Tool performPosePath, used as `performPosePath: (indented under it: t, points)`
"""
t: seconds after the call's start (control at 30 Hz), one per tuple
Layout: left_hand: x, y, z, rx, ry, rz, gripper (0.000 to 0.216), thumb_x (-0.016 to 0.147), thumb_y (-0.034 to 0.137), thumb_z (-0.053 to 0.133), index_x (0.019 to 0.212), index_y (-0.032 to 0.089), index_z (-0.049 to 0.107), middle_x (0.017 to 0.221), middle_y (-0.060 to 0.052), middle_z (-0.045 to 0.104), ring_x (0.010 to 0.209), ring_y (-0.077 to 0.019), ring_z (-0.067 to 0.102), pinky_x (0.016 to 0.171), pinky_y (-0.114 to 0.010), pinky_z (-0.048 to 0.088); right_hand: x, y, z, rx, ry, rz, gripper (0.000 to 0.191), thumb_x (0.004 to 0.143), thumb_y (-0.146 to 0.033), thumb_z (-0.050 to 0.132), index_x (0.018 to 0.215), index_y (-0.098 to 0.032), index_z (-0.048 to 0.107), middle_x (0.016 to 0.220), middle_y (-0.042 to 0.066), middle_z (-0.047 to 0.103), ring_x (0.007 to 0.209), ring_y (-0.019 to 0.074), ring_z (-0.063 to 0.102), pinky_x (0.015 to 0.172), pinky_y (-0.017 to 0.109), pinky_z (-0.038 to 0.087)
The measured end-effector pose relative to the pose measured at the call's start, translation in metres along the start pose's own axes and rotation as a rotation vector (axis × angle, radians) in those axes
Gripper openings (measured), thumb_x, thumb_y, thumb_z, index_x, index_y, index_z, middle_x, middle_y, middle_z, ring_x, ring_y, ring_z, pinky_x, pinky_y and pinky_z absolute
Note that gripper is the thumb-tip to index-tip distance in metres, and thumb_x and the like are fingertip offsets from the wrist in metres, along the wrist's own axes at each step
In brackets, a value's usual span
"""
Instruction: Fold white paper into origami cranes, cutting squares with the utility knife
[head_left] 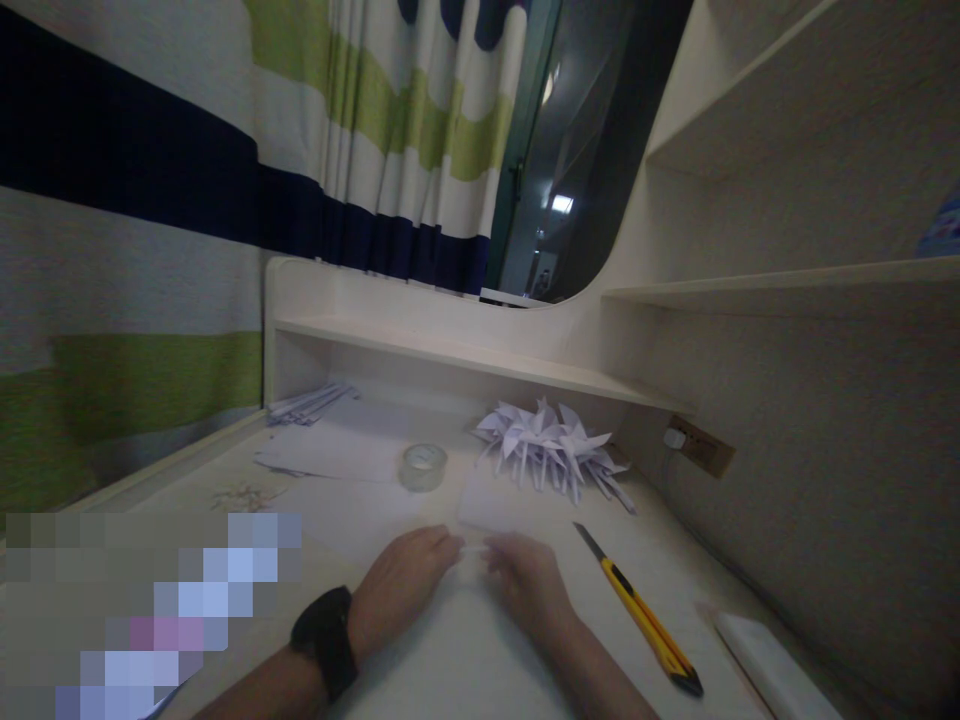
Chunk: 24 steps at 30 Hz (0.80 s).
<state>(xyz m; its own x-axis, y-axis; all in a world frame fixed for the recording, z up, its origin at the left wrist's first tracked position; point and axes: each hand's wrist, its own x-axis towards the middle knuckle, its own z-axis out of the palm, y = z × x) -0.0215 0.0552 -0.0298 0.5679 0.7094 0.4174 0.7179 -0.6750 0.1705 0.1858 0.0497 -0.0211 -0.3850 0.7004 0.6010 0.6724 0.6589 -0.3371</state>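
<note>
My left hand (pixel 409 575), with a black watch (pixel 326 640) on its wrist, and my right hand (pixel 529 580) face each other low over the desk. Their fingertips are pinched on the two ends of a thin white strip (pixel 473 549). Its material is too blurred to tell. Just beyond the fingers lies a small white sheet of paper (pixel 491 505). A roll of clear tape (pixel 422 468) rests behind my left hand. To the right of my right hand is a yellow utility knife (pixel 637 610), blade out and pointing away from me.
White paper pinwheels (pixel 547 445) are piled at the back right. Paper sheets (pixel 337 440) and folded paper strips (pixel 311 403) lie at the back left, near small scattered bits (pixel 244 497). A white slab-like object (pixel 772 660) sits at the right, below a wall socket (pixel 697 445).
</note>
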Motion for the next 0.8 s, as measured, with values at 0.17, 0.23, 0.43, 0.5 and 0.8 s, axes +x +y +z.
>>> performPosePath:
  t: [0.17, 0.23, 0.43, 0.5, 0.8]
  points:
    - [0.002, 0.002, -0.001, 0.135, -0.046, -0.031, 0.023, 0.091, 0.021, 0.052, 0.112, 0.024, 0.060, 0.088, -0.004, 0.063, 0.081, -0.0216, 0.061, 0.068, -0.028, 0.045, -0.001, -0.007, -0.004, -0.290, -0.095, -0.078, 0.018, 0.084, -0.017, 0.053, 0.091, -0.018, 0.070, 0.080, 0.008, 0.074, 0.070, 0.0189, 0.068, 0.063, 0.024, 0.046]
    - [0.002, 0.002, -0.002, 0.183, -0.059, -0.042, 0.022, 0.090, 0.021, 0.052, 0.111, 0.024, 0.060, 0.085, -0.004, 0.062, 0.079, -0.0213, 0.061, 0.065, -0.027, 0.044, -0.002, -0.011, -0.002, -0.404, -0.131, -0.066, 0.014, 0.081, -0.014, 0.056, 0.086, -0.018, 0.069, 0.076, 0.006, 0.073, 0.067, 0.0187, 0.067, 0.060, 0.023, 0.043]
    - [-0.001, 0.002, 0.004, 0.272, -0.092, -0.005, 0.009, 0.089, 0.016, 0.054, 0.091, 0.020, 0.062, 0.082, -0.005, 0.063, 0.079, -0.0245, 0.060, 0.069, -0.034, 0.045, -0.008, -0.020, 0.014, -0.615, -0.221, -0.046, 0.014, 0.076, -0.006, 0.057, 0.075, -0.016, 0.066, 0.066, 0.007, 0.069, 0.060, 0.0188, 0.064, 0.054, 0.025, 0.036]
    - [-0.001, 0.003, 0.009, 0.247, -0.077, 0.032, 0.013, 0.089, 0.015, 0.055, 0.099, 0.021, 0.061, 0.087, -0.005, 0.064, 0.083, -0.0253, 0.060, 0.074, -0.037, 0.046, -0.010, -0.021, 0.019, -0.617, -0.247, -0.057, 0.014, 0.074, -0.005, 0.056, 0.075, -0.015, 0.066, 0.068, 0.007, 0.069, 0.060, 0.0194, 0.064, 0.053, 0.026, 0.036]
    - [-0.002, 0.008, 0.020, 0.159, -0.081, 0.086, 0.014, 0.091, 0.012, 0.051, 0.086, 0.017, 0.063, 0.085, -0.004, 0.067, 0.079, -0.0211, 0.062, 0.074, -0.034, 0.046, -0.013, -0.023, 0.026, -0.557, -0.259, -0.075, 0.015, 0.070, -0.006, 0.055, 0.074, -0.017, 0.065, 0.067, 0.005, 0.068, 0.060, 0.0176, 0.063, 0.053, 0.027, 0.033]
